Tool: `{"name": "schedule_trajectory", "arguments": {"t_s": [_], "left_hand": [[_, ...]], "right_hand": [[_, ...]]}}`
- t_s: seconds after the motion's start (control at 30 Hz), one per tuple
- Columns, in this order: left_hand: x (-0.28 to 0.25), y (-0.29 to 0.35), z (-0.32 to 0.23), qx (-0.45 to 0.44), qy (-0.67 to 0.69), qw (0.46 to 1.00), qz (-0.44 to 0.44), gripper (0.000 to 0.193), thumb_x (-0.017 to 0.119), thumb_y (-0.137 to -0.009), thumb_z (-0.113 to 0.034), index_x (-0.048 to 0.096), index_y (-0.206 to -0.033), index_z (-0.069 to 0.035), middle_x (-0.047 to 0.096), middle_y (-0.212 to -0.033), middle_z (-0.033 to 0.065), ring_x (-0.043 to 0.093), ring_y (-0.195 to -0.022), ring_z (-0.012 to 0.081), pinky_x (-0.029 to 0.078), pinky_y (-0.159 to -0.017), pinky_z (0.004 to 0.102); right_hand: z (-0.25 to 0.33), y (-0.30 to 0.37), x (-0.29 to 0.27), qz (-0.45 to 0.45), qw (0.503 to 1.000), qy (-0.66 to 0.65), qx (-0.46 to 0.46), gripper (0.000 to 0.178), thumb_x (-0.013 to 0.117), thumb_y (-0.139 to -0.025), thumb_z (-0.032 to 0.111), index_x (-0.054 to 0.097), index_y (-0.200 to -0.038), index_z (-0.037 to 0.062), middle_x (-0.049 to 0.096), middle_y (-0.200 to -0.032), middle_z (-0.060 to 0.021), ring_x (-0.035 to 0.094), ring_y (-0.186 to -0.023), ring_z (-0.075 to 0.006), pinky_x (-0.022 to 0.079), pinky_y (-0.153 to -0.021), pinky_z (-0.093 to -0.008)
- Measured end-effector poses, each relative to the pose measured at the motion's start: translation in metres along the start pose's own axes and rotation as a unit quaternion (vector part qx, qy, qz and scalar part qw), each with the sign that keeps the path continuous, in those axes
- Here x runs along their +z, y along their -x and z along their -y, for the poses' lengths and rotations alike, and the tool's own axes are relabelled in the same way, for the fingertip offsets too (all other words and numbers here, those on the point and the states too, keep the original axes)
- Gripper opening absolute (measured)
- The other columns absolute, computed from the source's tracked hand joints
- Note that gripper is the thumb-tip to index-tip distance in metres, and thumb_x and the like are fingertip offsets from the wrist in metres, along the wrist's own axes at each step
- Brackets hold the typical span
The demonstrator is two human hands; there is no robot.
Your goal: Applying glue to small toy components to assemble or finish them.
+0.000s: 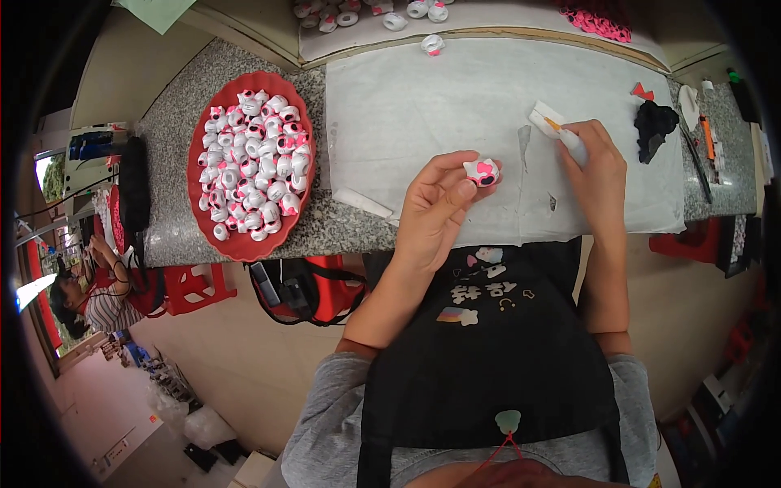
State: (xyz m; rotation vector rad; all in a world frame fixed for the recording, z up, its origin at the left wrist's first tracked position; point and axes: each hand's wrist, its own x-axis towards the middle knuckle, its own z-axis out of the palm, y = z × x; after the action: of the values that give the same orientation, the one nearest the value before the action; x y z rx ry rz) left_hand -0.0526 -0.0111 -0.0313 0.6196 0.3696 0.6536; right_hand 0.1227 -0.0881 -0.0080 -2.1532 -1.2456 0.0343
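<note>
Speckled grey stone desk, seen from above, with a white sheet spread over its middle. Left hand is raised over the near edge of the sheet, fingers pinched on a small white figurine with pink spots, held at the fingertips just above the sheet. Right hand sits to the right of it, near but not touching, fingers clenched around a small white tube with an orange-tipped nozzle pointing up-left; a white scrap lies at the tip (touching or just beside, can't tell). Red oval tray rests on the left part of the desk, just beside the sheet's left edge, heaped with more white-and-pink figurines. A few loose ones lie along the far edge, one right at the sheet's far border. Pile of pink rings in the far right corner. Black cloth near the sheet's right edge, small red piece just beyond it. Several thin tools at the desk's right end, too small to identify. Wearer has a black apron over a grey shirt. Another person is seated far off at the left rim of the view. Red stool under the desk's left end.
</note>
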Motion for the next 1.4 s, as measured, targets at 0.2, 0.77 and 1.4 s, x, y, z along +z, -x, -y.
{"name": "schedule_trajectory", "arguments": {"t_s": [0.2,0.77,1.4], "left_hand": [[0.003,0.001,0.003,0.028,-0.017,0.999,-0.016,0.026,0.050,-0.076,-0.003,0.045,-0.102,-0.002,0.052,-0.097,0.0157,0.051,-0.090,0.0227,0.041,-0.081,0.0328],[0.011,0.001,0.002,0.041,-0.011,0.998,-0.055,0.027,0.050,-0.077,-0.006,0.044,-0.103,0.000,0.053,-0.095,0.0157,0.053,-0.087,0.0222,0.042,-0.080,0.0298],[0.013,0.002,-0.006,0.114,-0.122,0.984,-0.058,0.027,0.049,-0.076,-0.001,0.044,-0.103,0.000,0.052,-0.098,0.0136,0.051,-0.089,0.0187,0.040,-0.079,0.0288]], "right_hand": [[0.031,0.014,0.001,0.035,0.921,-0.389,0.015,0.011,0.057,-0.066,-0.003,0.054,-0.077,-0.0015,0.053,-0.073,-0.0076,0.050,-0.067,-0.0119,0.038,-0.057,-0.0203],[0.015,0.018,-0.005,0.000,0.795,-0.587,0.152,0.016,0.059,-0.067,0.001,0.052,-0.082,-0.0007,0.054,-0.072,-0.0023,0.047,-0.060,-0.0088,0.038,-0.056,-0.0197],[0.032,0.017,0.017,0.027,0.903,-0.417,0.098,0.013,0.055,-0.067,-0.003,0.044,-0.069,0.0031,0.046,-0.068,-0.0009,0.036,-0.052,-0.0038,0.028,-0.044,-0.0154]]}}
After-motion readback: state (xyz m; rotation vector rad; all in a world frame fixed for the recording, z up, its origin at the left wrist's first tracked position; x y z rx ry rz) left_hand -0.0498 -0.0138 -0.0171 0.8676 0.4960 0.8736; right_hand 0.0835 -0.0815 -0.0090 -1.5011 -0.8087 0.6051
